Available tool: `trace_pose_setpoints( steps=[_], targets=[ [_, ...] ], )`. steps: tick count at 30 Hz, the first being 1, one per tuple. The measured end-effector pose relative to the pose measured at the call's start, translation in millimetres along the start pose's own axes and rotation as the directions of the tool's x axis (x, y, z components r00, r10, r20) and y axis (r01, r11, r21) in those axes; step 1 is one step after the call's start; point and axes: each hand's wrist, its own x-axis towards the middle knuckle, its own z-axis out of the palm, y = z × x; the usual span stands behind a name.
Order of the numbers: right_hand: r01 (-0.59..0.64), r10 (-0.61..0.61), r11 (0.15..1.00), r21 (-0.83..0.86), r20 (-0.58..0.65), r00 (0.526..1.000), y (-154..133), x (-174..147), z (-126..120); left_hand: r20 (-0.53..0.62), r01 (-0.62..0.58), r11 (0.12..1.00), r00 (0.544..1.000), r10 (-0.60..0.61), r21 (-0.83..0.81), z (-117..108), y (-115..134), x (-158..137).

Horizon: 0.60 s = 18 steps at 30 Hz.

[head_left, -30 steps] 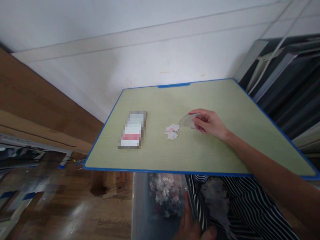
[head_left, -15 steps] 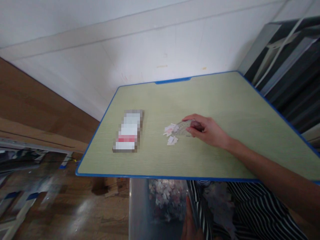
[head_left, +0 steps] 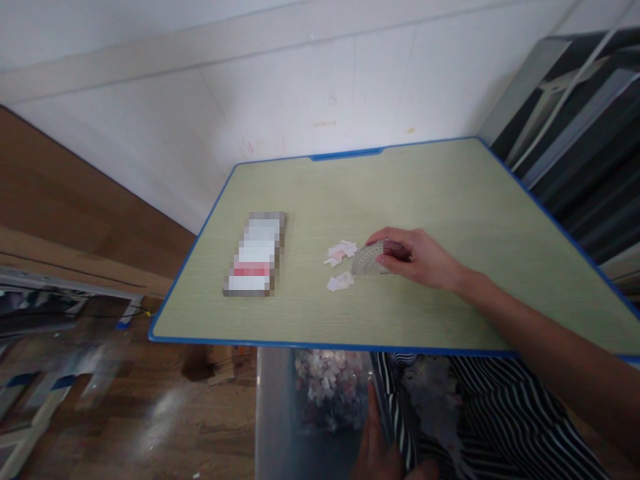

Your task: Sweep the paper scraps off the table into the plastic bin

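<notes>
My right hand (head_left: 413, 259) pinches a clear protractor (head_left: 369, 259), fingers wrapped round its right part. Its curved edge rests against or just beside small white and pinkish paper scraps (head_left: 342, 252) on the tabletop (head_left: 425, 187). A second little pile of scraps (head_left: 341, 281) lies just below the first. Low in the view, my left hand (head_left: 377, 447) grips the right side of a translucent plastic bin (head_left: 275, 413), one finger stretched up along its edge; part of this hand is cut off by the frame. Many paper scraps (head_left: 330, 380) lie inside the bin.
A blurred-out phone-like rectangle (head_left: 257, 253) lies on the table's left part. Blue edging (head_left: 320, 345) borders the table, which stands against a white wall (head_left: 300, 100). Cardboard (head_left: 90, 200) is at left, dark stacked panels (head_left: 595, 127) at right. Striped cloth (head_left: 505, 407) covers my lap.
The protractor has drawn slightly away from the scraps, which now form two more separate piles; the lower one has shifted left. My left hand shows a little more at the bin's edge.
</notes>
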Motion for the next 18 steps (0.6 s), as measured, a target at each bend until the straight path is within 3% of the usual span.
trace_pose_setpoints(
  steps=[2,4,8,13,18],
  targets=[
    [0.004,-0.004,1.0,0.003,-0.011,1.0,-1,0,-1,-0.026,0.172,0.985,0.985,-0.171,0.031,-3,12,-2],
    [0.014,-0.014,1.0,0.01,-0.022,1.0,-1,0,-1,-0.012,0.234,0.971,0.972,-0.234,0.04,-5,20,-3],
    [0.042,-0.042,0.999,-0.002,-0.004,0.999,-2,0,-2,-0.007,0.108,0.994,0.994,-0.108,-0.002,-3,9,0],
    [0.039,-0.039,0.999,-0.009,-0.017,0.999,-2,0,-2,-0.011,0.124,0.992,0.992,-0.123,0.025,3,-11,5],
    [0.027,-0.028,0.999,-0.021,-0.035,0.999,-2,-1,-5,-0.028,0.117,0.993,0.993,-0.116,0.026,5,-9,7]
  ],
)
